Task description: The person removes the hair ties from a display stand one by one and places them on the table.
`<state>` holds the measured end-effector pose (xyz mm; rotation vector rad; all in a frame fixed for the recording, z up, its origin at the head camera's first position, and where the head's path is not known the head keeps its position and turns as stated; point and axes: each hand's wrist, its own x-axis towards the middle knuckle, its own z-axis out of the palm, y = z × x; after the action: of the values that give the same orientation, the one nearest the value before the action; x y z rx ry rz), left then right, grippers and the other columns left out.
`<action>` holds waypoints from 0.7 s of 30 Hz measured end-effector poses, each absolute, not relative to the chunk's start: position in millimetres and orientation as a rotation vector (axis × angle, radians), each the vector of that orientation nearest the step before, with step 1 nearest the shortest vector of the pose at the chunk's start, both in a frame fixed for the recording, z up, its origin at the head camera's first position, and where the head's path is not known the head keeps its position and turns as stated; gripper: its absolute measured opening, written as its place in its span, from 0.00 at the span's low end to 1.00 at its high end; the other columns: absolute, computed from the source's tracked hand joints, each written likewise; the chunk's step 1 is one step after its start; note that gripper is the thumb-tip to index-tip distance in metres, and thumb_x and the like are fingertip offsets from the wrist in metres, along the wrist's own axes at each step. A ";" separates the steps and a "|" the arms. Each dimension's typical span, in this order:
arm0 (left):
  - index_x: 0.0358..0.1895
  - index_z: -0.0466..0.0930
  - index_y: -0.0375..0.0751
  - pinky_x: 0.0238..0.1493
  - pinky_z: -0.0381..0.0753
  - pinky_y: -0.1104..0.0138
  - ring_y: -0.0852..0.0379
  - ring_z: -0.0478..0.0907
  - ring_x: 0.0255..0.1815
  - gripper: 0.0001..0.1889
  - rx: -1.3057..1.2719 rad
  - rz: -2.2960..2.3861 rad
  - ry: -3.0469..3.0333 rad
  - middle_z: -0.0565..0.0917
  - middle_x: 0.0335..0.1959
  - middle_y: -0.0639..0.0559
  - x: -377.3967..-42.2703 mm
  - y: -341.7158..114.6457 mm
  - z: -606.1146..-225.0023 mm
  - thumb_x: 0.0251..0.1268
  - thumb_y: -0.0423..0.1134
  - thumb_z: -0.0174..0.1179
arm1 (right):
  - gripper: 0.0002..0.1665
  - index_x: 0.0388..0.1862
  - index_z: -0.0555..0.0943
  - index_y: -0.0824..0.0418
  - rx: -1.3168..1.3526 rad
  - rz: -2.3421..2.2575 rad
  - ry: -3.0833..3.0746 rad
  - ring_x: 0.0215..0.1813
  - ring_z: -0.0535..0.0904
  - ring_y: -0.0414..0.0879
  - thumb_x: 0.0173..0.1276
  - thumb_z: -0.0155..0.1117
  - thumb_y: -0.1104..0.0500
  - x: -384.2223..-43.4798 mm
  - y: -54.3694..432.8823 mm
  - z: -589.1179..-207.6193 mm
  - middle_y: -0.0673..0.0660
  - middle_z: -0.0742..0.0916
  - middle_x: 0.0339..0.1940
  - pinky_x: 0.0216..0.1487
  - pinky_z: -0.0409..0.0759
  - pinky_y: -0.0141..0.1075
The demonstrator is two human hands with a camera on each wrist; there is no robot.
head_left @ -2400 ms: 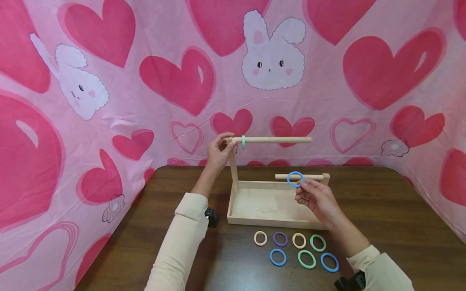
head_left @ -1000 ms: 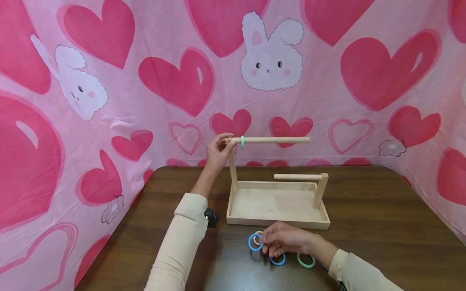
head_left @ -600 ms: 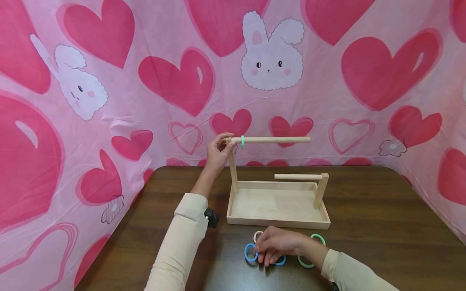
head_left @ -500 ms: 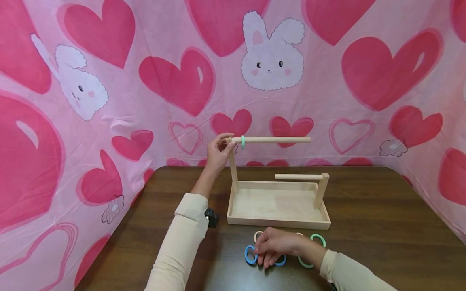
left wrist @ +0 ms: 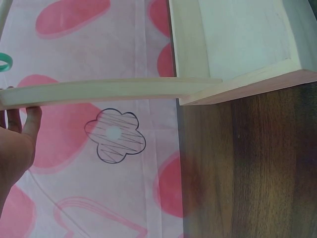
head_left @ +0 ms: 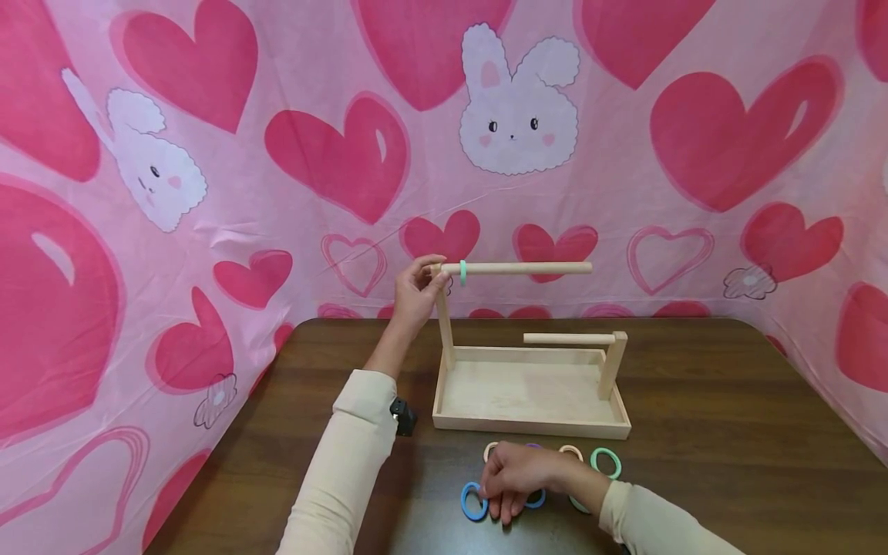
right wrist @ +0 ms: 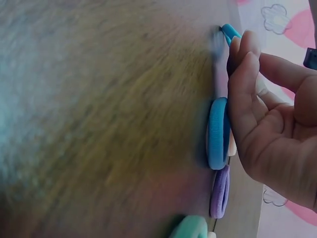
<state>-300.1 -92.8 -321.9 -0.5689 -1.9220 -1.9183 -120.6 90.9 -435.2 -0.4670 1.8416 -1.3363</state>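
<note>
My left hand (head_left: 416, 297) grips the top of the tall left post (head_left: 445, 327) of a wooden stand, where the upper bar (head_left: 527, 268) begins. A mint green hair tie (head_left: 463, 274) hangs on that bar near the hand. Low over the table's front, my right hand (head_left: 520, 472) pinches a blue hair tie (head_left: 463, 502) by its edge. This tie is tilted, its lower edge at or just above the tabletop. Beneath and behind the right hand lie another blue hair tie (right wrist: 214, 134) and a purple one (right wrist: 216, 198), partly hidden in the head view.
A shallow wooden tray (head_left: 530, 425) forms the stand's base. Its shorter right post (head_left: 612, 366) carries a lower bar (head_left: 569, 338) pointing left. Beige hair ties (head_left: 572, 449) and a green one (head_left: 607, 451) lie in front of the tray. A heart-patterned cloth (head_left: 333, 162) hangs behind the table.
My right hand has carried the blue hair tie from beside the lower bar down to the table, left of the other ties, and lately slightly nearer the front. The left hand stays put.
</note>
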 end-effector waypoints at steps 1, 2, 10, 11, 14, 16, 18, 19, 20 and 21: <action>0.53 0.80 0.26 0.38 0.81 0.76 0.66 0.80 0.31 0.14 -0.566 -1.918 -1.924 0.85 0.39 0.32 -300.2 -92.8 -321.9 0.66 0.22 0.62 | 0.13 0.30 0.83 0.76 -0.471 -1.331 1.849 0.18 0.80 0.32 0.70 0.60 0.65 -120.2 90.6 -434.5 0.49 0.84 0.18 0.19 0.75 0.21; 0.53 0.80 0.26 0.38 0.81 0.76 0.67 0.80 0.31 0.14 -0.563 -1.918 -1.926 0.85 0.39 0.33 -300.2 -92.8 -322.0 0.65 0.22 0.62 | 0.14 0.30 0.83 0.77 -0.478 -1.323 1.860 0.17 0.80 0.32 0.70 0.60 0.65 -119.8 90.3 -434.0 0.49 0.84 0.18 0.19 0.74 0.21; 0.54 0.80 0.26 0.38 0.81 0.76 0.64 0.80 0.31 0.14 -0.560 -1.916 -1.932 0.85 0.38 0.38 -299.7 -92.5 -322.2 0.65 0.22 0.63 | 0.14 0.27 0.82 0.76 -0.511 -1.278 1.951 0.16 0.78 0.32 0.70 0.60 0.67 -117.4 89.3 -429.8 0.52 0.83 0.16 0.18 0.73 0.21; 0.54 0.80 0.26 0.38 0.81 0.75 0.64 0.80 0.31 0.14 -0.558 -1.917 -1.933 0.85 0.37 0.38 -299.6 -92.6 -322.4 0.65 0.22 0.63 | 0.14 0.26 0.82 0.75 -0.516 -1.275 1.961 0.15 0.78 0.32 0.70 0.61 0.67 -117.4 89.5 -428.9 0.54 0.84 0.16 0.18 0.73 0.21; 0.54 0.79 0.26 0.39 0.81 0.75 0.63 0.80 0.32 0.15 -0.557 -1.919 -1.938 0.85 0.38 0.40 -299.6 -92.8 -322.2 0.65 0.23 0.63 | 0.13 0.26 0.83 0.74 -0.539 -1.265 1.992 0.15 0.77 0.32 0.69 0.61 0.67 -118.3 90.7 -427.4 0.56 0.84 0.16 0.18 0.72 0.21; 0.55 0.79 0.27 0.39 0.81 0.75 0.64 0.80 0.32 0.15 -0.557 -1.918 -1.943 0.85 0.38 0.40 -299.4 -93.0 -322.0 0.66 0.23 0.63 | 0.11 0.27 0.83 0.72 -0.552 -1.254 2.006 0.15 0.77 0.32 0.69 0.60 0.67 -119.3 92.0 -426.9 0.55 0.84 0.16 0.18 0.72 0.21; 0.55 0.79 0.27 0.39 0.81 0.75 0.65 0.80 0.32 0.15 -0.560 -1.918 -1.941 0.84 0.38 0.41 -299.3 -93.0 -321.7 0.66 0.23 0.63 | 0.10 0.29 0.84 0.71 -0.555 -1.245 2.012 0.15 0.77 0.33 0.69 0.60 0.67 -120.5 93.6 -426.8 0.54 0.83 0.17 0.18 0.72 0.22; 0.55 0.79 0.27 0.39 0.81 0.75 0.66 0.80 0.32 0.15 -0.561 -1.917 -1.940 0.84 0.37 0.41 -299.1 -93.1 -321.5 0.66 0.23 0.63 | 0.10 0.30 0.84 0.70 -0.555 -1.243 2.011 0.16 0.77 0.33 0.69 0.60 0.67 -121.0 94.4 -426.7 0.52 0.83 0.17 0.18 0.73 0.22; 0.54 0.80 0.27 0.39 0.81 0.75 0.66 0.80 0.32 0.15 -0.563 -1.914 -1.938 0.84 0.37 0.42 -299.1 -93.1 -321.4 0.66 0.23 0.63 | 0.09 0.31 0.84 0.70 -0.556 -1.240 2.012 0.16 0.77 0.33 0.69 0.60 0.67 -121.5 95.3 -426.3 0.52 0.82 0.18 0.19 0.73 0.22; 0.54 0.80 0.27 0.39 0.81 0.75 0.67 0.80 0.32 0.14 -0.565 -1.913 -1.935 0.84 0.36 0.43 -299.1 -93.1 -321.4 0.66 0.23 0.62 | 0.09 0.32 0.85 0.69 -0.558 -1.238 2.009 0.16 0.78 0.34 0.70 0.60 0.66 -122.2 96.4 -425.8 0.52 0.83 0.18 0.19 0.73 0.23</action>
<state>-299.1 -93.1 -321.4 -0.5652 -1.9345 -1.9127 -122.2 96.4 -425.8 -0.5579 2.0092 -1.2385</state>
